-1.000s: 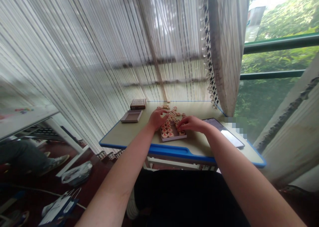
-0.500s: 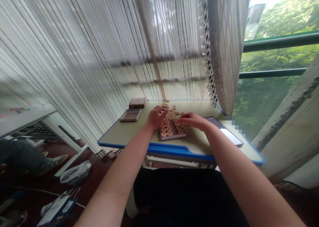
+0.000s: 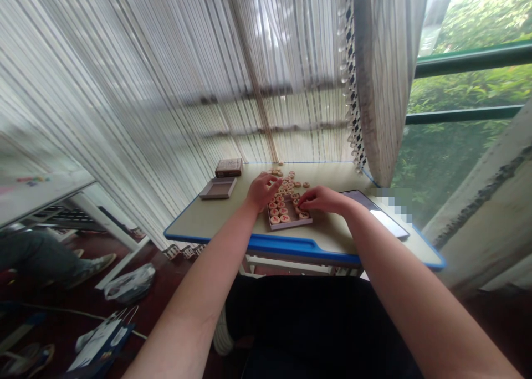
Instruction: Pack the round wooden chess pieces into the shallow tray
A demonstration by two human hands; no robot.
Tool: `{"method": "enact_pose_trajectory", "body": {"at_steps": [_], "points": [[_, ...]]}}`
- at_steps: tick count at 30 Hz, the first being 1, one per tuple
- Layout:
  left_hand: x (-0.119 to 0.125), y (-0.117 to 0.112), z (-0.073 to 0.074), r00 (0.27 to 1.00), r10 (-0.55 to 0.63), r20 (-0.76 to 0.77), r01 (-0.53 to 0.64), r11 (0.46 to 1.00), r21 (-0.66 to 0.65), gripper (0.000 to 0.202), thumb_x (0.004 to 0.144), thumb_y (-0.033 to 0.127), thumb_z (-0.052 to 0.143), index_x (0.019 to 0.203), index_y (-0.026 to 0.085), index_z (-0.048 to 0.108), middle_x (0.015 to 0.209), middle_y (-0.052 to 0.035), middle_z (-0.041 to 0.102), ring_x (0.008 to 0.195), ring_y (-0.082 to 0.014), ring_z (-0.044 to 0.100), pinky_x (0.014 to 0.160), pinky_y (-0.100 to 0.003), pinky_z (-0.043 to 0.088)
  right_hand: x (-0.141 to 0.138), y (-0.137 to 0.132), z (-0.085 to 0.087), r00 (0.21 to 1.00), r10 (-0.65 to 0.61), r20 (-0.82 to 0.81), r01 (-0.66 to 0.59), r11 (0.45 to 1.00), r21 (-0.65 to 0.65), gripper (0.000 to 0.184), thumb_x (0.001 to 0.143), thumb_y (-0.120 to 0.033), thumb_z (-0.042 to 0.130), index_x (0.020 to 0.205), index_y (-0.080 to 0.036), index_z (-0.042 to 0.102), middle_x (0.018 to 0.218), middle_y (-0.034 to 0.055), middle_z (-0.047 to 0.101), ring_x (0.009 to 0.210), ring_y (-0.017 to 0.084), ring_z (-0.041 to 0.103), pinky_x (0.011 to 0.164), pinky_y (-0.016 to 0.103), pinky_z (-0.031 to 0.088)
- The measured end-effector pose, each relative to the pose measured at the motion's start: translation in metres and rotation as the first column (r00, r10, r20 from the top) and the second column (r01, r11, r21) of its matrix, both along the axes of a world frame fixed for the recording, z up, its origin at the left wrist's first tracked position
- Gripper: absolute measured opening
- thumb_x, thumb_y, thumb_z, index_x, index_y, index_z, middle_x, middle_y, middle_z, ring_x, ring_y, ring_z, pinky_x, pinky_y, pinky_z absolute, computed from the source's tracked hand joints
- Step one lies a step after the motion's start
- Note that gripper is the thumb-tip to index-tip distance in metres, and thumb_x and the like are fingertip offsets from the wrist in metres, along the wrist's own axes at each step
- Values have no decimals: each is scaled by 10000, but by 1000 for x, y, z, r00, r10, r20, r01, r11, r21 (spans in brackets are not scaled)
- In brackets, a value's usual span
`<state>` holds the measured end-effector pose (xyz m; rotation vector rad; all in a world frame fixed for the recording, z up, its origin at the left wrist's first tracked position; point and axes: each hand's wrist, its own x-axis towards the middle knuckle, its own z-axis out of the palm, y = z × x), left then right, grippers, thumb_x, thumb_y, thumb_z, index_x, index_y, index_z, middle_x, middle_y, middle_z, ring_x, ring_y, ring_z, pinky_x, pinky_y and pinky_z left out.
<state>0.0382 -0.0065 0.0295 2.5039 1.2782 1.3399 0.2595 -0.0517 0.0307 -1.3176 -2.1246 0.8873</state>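
A shallow box tray (image 3: 286, 224) holding several round wooden game pieces (image 3: 279, 213) sits near the front of a blue-edged desk (image 3: 291, 247). More pieces lie loose in a pile (image 3: 288, 180) behind it. My left hand (image 3: 261, 190) rests at the tray's left rear, fingers curled over the pieces there. My right hand (image 3: 321, 199) hovers at the tray's right side, fingertips pinched together on a piece I can barely make out.
An empty box half (image 3: 218, 188) and a closed brown box (image 3: 228, 167) lie at the desk's left rear. A dark tablet or phone (image 3: 376, 220) lies at the right. String curtains hang behind. Another person's legs (image 3: 50, 262) and bags (image 3: 128, 282) are on the floor left.
My right hand has drawn its fingertips together over the tray's right edge. My left hand has barely shifted. The camera view has moved slightly.
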Motion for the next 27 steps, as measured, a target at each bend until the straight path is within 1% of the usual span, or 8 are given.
{"method": "enact_pose_trajectory", "body": {"at_steps": [5, 11, 15, 19, 21, 23, 25, 27], "points": [[0, -1, 1, 1000, 5, 5, -5, 1000, -11, 373, 810, 468, 434, 802, 158, 640, 833, -56, 595, 697, -122, 538, 684, -263, 445, 1, -7, 9, 999, -12, -36, 11, 1000, -28, 267, 652, -339, 630, 870, -204, 705, 823, 19, 689, 811, 188, 599, 730, 260, 447], [0, 0, 0, 1000, -6, -14, 7, 1000, 23, 361, 810, 464, 440, 798, 159, 633, 811, -47, 592, 704, -119, 542, 690, -257, 445, 2, -14, 16, 990, 135, 32, -130, 983, -131, 273, 612, -354, 663, 842, -217, 716, 859, 11, 689, 859, 188, 596, 809, 270, 428], [0, 2, -2, 1000, -3, -24, 4, 999, 35, 362, 813, 464, 435, 791, 159, 629, 801, -47, 595, 697, -118, 540, 696, -260, 445, 3, -16, 17, 992, 110, 67, -99, 985, -141, 283, 589, -363, 683, 831, -220, 717, 839, 8, 691, 869, 192, 591, 815, 272, 423], [0, 4, -3, 1000, 15, -15, -14, 999, 34, 333, 803, 451, 455, 820, 158, 614, 825, -46, 604, 686, -115, 542, 682, -258, 446, 4, -17, 19, 995, 97, -4, -97, 983, -155, 264, 619, -346, 662, 841, -211, 712, 851, 17, 688, 851, 179, 593, 798, 259, 429], [0, 4, -3, 999, 36, -1, -36, 999, 31, 312, 800, 432, 468, 863, 158, 601, 833, -45, 609, 684, -115, 546, 678, -257, 448, 7, -14, 18, 998, 33, -44, -39, 991, -131, 276, 648, -342, 637, 878, -204, 701, 858, 24, 684, 824, 170, 593, 765, 254, 438], [0, 5, -3, 999, 52, 2, -52, 998, 30, 298, 794, 413, 482, 903, 158, 589, 836, -43, 613, 690, -118, 550, 680, -258, 451, 12, -7, 15, 986, -156, -58, 155, 988, -28, 296, 684, -340, 597, 924, -192, 687, 849, 38, 676, 786, 167, 590, 732, 263, 443], [-1, 5, -4, 998, 59, -9, -58, 998, 32, 283, 787, 395, 494, 916, 160, 582, 834, -41, 616, 697, -121, 552, 688, -260, 453, 20, 2, 11, 904, -420, -84, 428, 889, 161, 308, 722, -330, 543, 953, -179, 678, 863, 60, 662, 788, 175, 584, 744, 283, 438], [-1, 5, -4, 997, 69, -19, -68, 997, 32, 254, 784, 368, 497, 900, 160, 585, 827, -40, 619, 698, -123, 555, 700, -264, 453, 28, 11, 5, 789, -599, -141, 604, 711, 360, 311, 751, -318, 495, 949, -168, 683, 928, 88, 640, 872, 191, 568, 824, 294, 410]]}}
